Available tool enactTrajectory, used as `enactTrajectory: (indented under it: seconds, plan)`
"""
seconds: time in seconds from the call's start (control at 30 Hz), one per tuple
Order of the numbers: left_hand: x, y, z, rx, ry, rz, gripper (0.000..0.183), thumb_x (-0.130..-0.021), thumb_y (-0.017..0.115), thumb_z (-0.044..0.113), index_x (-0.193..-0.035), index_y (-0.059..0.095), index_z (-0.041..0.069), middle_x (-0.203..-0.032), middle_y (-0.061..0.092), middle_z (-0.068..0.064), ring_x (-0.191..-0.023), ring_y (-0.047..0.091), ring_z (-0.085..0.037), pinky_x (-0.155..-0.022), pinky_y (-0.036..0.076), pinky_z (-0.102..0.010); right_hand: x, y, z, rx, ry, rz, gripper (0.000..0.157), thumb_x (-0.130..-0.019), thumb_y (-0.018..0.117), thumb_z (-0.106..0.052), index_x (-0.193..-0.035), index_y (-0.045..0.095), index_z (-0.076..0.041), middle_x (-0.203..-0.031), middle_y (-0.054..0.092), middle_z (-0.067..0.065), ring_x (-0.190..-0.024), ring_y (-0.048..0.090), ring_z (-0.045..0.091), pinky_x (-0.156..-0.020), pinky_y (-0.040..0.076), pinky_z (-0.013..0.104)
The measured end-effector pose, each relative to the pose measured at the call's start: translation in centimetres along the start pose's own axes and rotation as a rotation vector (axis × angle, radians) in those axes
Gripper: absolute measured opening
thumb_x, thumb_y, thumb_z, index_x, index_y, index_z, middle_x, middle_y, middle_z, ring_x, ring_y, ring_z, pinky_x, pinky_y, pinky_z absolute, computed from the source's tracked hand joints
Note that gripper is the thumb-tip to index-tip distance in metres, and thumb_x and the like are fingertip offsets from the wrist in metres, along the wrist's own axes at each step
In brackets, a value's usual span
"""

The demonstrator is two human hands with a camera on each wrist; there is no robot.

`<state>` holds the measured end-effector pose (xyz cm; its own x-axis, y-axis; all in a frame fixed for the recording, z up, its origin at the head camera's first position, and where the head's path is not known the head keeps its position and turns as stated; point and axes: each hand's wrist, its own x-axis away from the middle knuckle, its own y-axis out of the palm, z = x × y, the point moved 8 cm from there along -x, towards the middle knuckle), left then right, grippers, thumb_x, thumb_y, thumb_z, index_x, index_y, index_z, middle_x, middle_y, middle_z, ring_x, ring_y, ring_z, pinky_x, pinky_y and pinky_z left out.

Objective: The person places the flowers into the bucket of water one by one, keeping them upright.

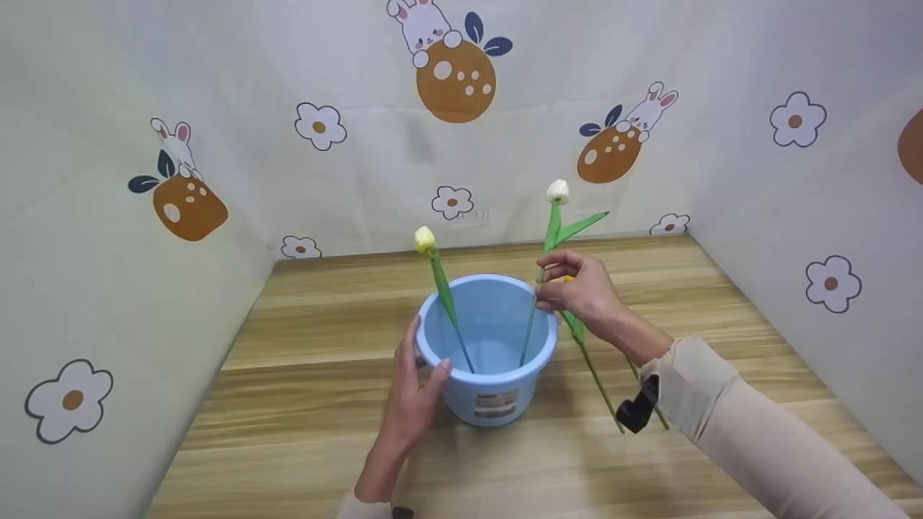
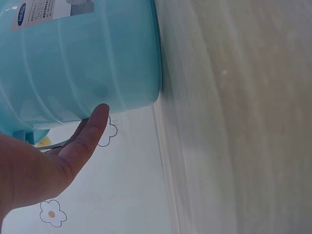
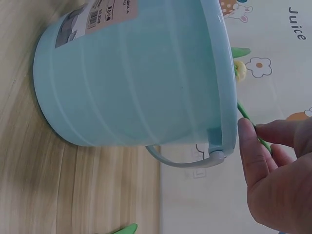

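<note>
The right hand pinches the thin green stem of a white flower between finger and thumb. The bottom of that stem is inside the blue bucket, near its right side. The left hand touches the left side of the bucket, with its fingers mostly straight. A yellow flower stands in the bucket too, leaning left on the rim. Two more stems lie on the wood table, to the right of the bucket, partly under the right arm. A sticker is on the bucket's front. Behind is a wall with bunnies.
</note>
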<state>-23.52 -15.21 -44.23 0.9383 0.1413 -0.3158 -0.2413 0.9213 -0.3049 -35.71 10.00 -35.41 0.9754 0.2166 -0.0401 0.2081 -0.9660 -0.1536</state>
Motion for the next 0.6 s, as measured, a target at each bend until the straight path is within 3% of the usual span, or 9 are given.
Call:
enactTrajectory:
  seconds: [0.3, 0.6]
  plan:
    - [0.0, 0.0, 0.0, 0.009, 0.000, -0.001, 0.076, -0.103, 0.059, 0.029, -0.169, 0.021, 0.021, -0.171, 0.029, -0.016, -0.148, 0.045, -0.043, -0.116, 0.045, -0.063, 0.2, 0.6, -0.3, 0.017, -0.012, -0.022, 0.043, -0.088, 0.074, 0.010, -0.129, 0.064, 0.003, -0.098, 0.062, 0.007, -0.074, 0.070, 0.013, -0.073, 0.065, 0.027]
    - [-0.1, 0.1, -0.1, 0.009, -0.034, -0.013, 0.077, -0.104, 0.059, 0.035, -0.169, 0.019, 0.027, -0.174, 0.026, -0.010, -0.153, 0.040, -0.039, -0.120, 0.042, -0.062, 0.3, 1.2, -0.3, 0.036, -0.003, -0.037, 0.041, -0.086, 0.074, 0.011, -0.125, 0.067, 0.002, -0.095, 0.064, 0.007, -0.075, 0.071, 0.016, -0.072, 0.066, 0.029]
